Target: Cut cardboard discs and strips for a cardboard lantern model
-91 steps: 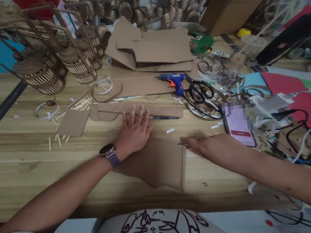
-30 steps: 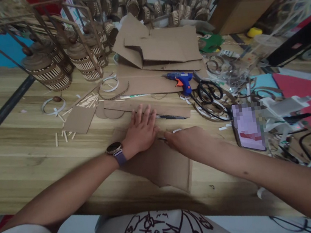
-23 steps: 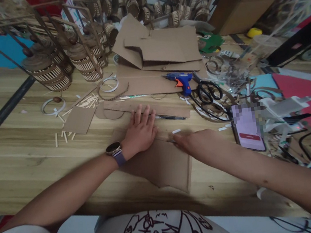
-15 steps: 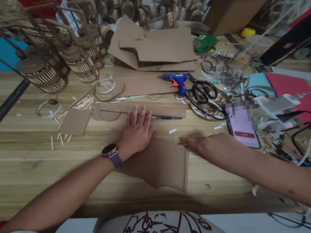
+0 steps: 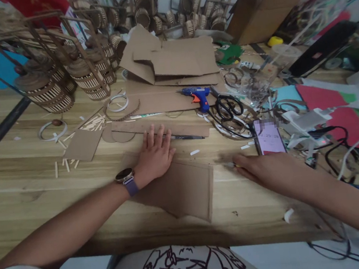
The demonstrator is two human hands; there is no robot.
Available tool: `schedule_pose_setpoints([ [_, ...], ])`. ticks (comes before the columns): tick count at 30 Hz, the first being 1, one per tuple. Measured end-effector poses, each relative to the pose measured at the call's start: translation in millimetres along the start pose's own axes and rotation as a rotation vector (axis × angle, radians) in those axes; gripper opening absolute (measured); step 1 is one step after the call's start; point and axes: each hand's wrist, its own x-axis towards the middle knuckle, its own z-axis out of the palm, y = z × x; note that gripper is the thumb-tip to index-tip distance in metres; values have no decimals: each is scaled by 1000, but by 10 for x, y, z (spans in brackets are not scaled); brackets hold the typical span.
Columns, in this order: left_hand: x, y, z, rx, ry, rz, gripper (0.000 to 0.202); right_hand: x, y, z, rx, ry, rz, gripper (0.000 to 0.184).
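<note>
My left hand (image 5: 156, 157) lies flat on a piece of brown cardboard (image 5: 187, 191), fingers stretched out, with a watch on the wrist. Its fingertips reach a narrow cardboard strip (image 5: 195, 129) and a dark pen (image 5: 188, 137) lying there. A drawn or scored line runs near the cardboard's right edge. Off to the right of that cardboard, my right hand (image 5: 248, 167) is closed around a thin metal blade (image 5: 228, 164). The blade points left, apart from the cardboard, and is blurred; its handle is mostly hidden in my fingers.
Behind lie a blue glue gun (image 5: 197, 97), black scissors (image 5: 228, 106) and stacked cardboard (image 5: 183, 59). A phone (image 5: 269, 138) and cables are at right. Small bamboo lanterns (image 5: 46, 90), white rings (image 5: 117, 103) and thin sticks (image 5: 95, 121) stand or lie at left.
My right hand has moved right, taking the blade from the cardboard's upper right corner out beyond its edge. My left hand still presses on the cardboard. The view has shifted slightly.
</note>
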Motion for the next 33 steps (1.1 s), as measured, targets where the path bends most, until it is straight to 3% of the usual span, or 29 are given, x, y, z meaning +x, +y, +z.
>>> schedule_pose_setpoints([
  [3,2,54,3,-24,6,-40,58,84,-154,-153,22,62,-14,28],
  [6,18,-16,-27,-85,44,-54,57,251,-438,-310,47,154,-92,28],
  [11,-63,-427,-130,-85,178,-70,55,549,-881,-499,67,213,-178,25],
  [15,-239,-652,-129,-39,138,-68,57,702,-1085,-553,55,256,-231,26],
  [19,-326,-653,-102,-23,57,-59,58,776,-1195,-584,41,256,-233,26],
  [33,-330,-620,-96,-33,50,-47,58,755,-1250,-838,-3,191,-279,28],
])
